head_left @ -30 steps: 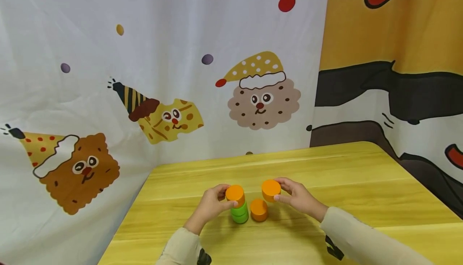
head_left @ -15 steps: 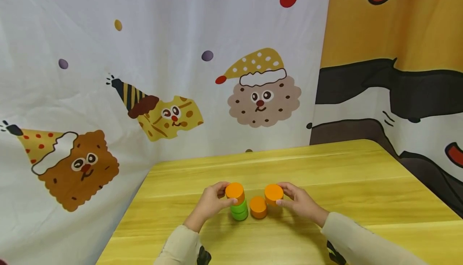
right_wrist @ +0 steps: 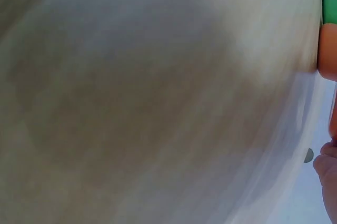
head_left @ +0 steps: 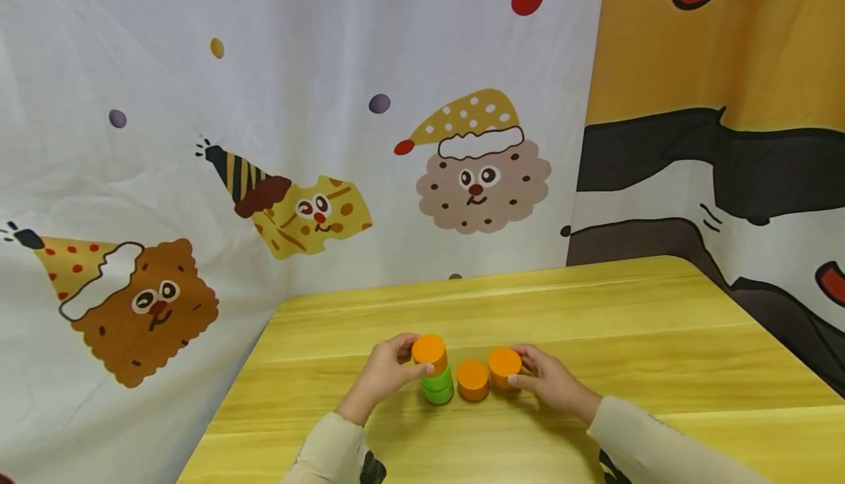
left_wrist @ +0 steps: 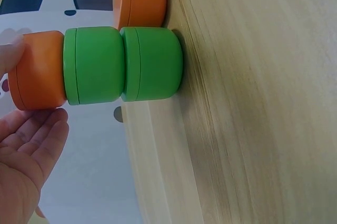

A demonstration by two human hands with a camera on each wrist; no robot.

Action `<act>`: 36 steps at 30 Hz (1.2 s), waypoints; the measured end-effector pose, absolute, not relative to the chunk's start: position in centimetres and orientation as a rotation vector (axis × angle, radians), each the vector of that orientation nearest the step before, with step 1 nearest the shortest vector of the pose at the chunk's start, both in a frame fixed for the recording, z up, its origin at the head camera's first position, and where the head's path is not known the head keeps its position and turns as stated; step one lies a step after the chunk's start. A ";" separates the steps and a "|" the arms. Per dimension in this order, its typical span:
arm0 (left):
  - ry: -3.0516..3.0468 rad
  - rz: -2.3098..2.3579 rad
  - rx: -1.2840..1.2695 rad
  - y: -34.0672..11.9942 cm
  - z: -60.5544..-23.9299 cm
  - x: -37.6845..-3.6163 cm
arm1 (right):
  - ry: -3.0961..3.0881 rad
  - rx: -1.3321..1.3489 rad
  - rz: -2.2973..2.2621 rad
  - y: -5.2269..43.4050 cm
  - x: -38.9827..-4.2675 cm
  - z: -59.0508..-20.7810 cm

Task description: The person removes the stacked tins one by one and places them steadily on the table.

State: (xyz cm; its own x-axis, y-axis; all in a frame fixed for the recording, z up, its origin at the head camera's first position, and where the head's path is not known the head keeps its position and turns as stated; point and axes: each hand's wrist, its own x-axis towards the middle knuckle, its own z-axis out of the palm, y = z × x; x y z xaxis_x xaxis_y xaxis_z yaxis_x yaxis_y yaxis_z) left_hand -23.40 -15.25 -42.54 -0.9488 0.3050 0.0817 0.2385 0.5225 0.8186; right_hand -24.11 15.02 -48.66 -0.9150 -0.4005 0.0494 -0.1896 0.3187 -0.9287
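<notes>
L hand (head_left: 386, 370) curled round top orange disc (head_left: 430, 350) of stack on two green discs (head_left: 439, 386), thumb front, fingers behind. R hand (head_left: 549, 380) low on table (head_left: 660, 337), fingers pinching orange disc (head_left: 505, 367) resting on table, beside middle orange disc (head_left: 472, 380). Forearms angled inward.

We see a yellow wooden table (head_left: 594, 308) with a pale grain and rounded far corners, lit evenly and softly from above. Beyond our fingers, a white cloth backdrop (head_left: 297, 66) hangs in loose folds, printed with cartoon biscuits in party hats and scattered red, purple and mustard dots. Off to the right of our fingers hangs a second curtain (head_left: 719, 103) in mustard yellow, with black, dark-brown and white bands and red shapes.
</notes>
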 end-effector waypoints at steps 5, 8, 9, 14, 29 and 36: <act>2.679 1.420 0.473 -15.2 -42.6 -23.4 | 2.374 -0.554 -1.650 15.1 -24.1 -48.8; 2.679 1.417 0.472 -15.2 -42.7 -23.4 | 2.361 -0.553 -1.650 15.1 -24.0 -49.1; 2.677 1.417 0.470 -15.2 -42.7 -23.4 | 2.353 -0.550 -1.652 15.1 -24.0 -49.2; 2.671 1.423 0.462 -15.2 -42.7 -23.4 | 2.336 -0.538 -1.648 15.1 -24.0 -49.4; 2.665 1.445 0.450 -15.3 -42.7 -23.4 | 2.318 -0.499 -1.648 15.0 -24.2 -49.8; 2.657 1.452 0.440 -15.3 -42.9 -23.4 | 2.281 -0.529 -1.666 15.1 -24.1 -49.9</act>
